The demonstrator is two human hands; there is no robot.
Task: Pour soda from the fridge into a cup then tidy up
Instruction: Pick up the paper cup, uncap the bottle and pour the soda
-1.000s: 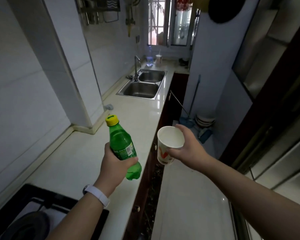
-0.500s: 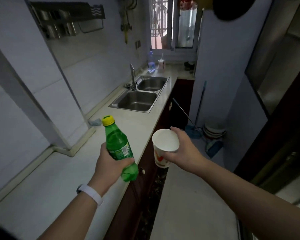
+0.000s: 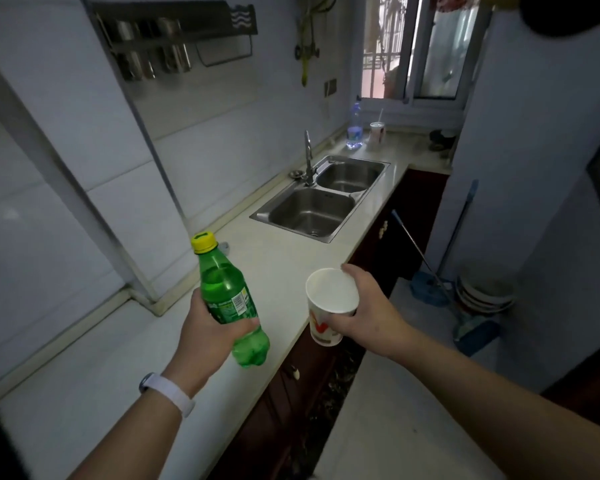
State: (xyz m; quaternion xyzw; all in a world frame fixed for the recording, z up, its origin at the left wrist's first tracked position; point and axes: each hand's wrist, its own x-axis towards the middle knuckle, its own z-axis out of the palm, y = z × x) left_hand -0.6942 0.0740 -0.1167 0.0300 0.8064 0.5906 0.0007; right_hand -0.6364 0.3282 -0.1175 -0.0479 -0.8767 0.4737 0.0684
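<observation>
The person stands in a narrow kitchen and holds both task things in the air, over the front edge of the counter [image 3: 281, 265]. The left hand [image 3: 208, 336] is closed around the lower body of the green soda bottle [image 3: 227, 297], with the fingers wrapped on its label; the bottle leans a little and its yellow cap [image 3: 204, 242] is still screwed on. The right hand [image 3: 364, 315] grips the paper cup [image 3: 329, 304] from the side, the fingers around its wall and the thumb near the rim. The cup is upright, just past the front edge of the counter, and looks empty: only a white inside can be seen.

So the first part seems done: the bottle is out of the fridge and the cup is in hand. No soda is poured yet. What is left is probably most of the work: to put down one of the things, likely on the bare counter before the sink [image 3: 321, 202], to unscrew the cap, to pour, to close the bottle again, and then to return it and tidy up. With both hands full, the cap cannot be opened, so setting down the cup is the likely next need. The fridge is not in view.
</observation>
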